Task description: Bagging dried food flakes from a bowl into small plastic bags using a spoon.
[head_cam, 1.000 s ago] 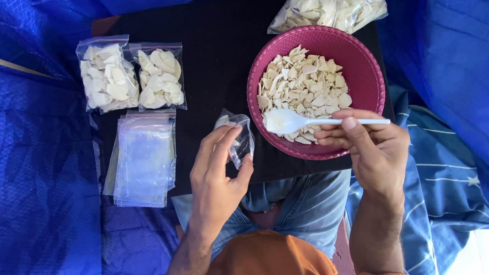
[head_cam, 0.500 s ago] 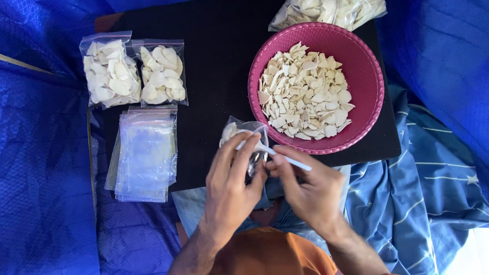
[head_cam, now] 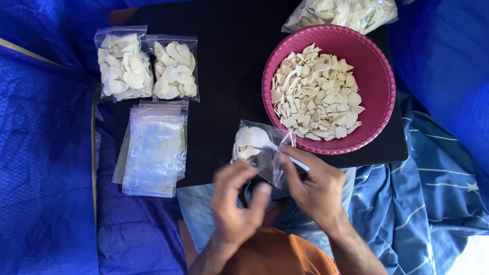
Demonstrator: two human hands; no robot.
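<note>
My left hand (head_cam: 237,200) holds the open end of a small clear zip bag (head_cam: 260,149) above the front edge of a black board (head_cam: 226,73). My right hand (head_cam: 313,186) grips a white plastic spoon (head_cam: 266,140) whose bowl is inside the bag, beside a few pale chips. Just right of the bag stands a round pink bowl (head_cam: 380,78) heaped with pale chips (head_cam: 316,94).
Two filled zip bags (head_cam: 124,64) (head_cam: 174,69) lie at the board's back left. A stack of empty clear bags (head_cam: 154,149) lies below them. A large clear bag of chips (head_cam: 343,6) sits behind the bowl. Blue cloth (head_cam: 34,161) surrounds the board.
My right hand carried a spoonful of chips from the pink bowl to the small bag, and the spoon now sits inside it. The left hand kept hold of the bag.
</note>
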